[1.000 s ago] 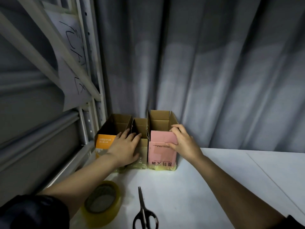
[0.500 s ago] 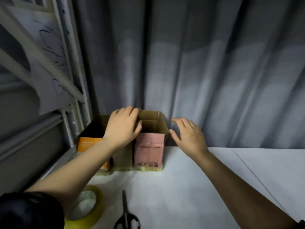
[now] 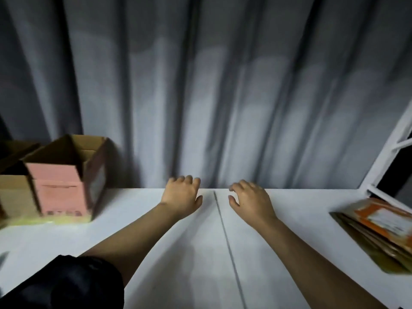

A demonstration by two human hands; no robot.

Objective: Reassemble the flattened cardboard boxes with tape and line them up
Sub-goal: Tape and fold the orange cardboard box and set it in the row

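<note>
A pink cardboard box [image 3: 58, 192] stands upright and open-topped at the left of the white table [image 3: 200, 253], with yellowish tape along its base. A plain brown box [image 3: 13, 192] stands touching its left side, cut off by the frame edge. My left hand [image 3: 181, 196] and my right hand [image 3: 250, 200] hover over the far middle of the table, palms down, fingers loosely bent, holding nothing. A stack of flattened cardboard boxes [image 3: 379, 228], the top one orange with a white label, lies at the right edge.
A grey curtain [image 3: 223, 97] hangs right behind the table's far edge. A white metal frame [image 3: 388, 161] rises at the right, behind the flat stack. A dark seam [image 3: 225, 237] runs down the tabletop between my hands.
Both hands have let go of the boxes and moved right to the middle of the table. The view has swung right, so the tape roll and scissors have left the frame and the flat stack has appeared.
</note>
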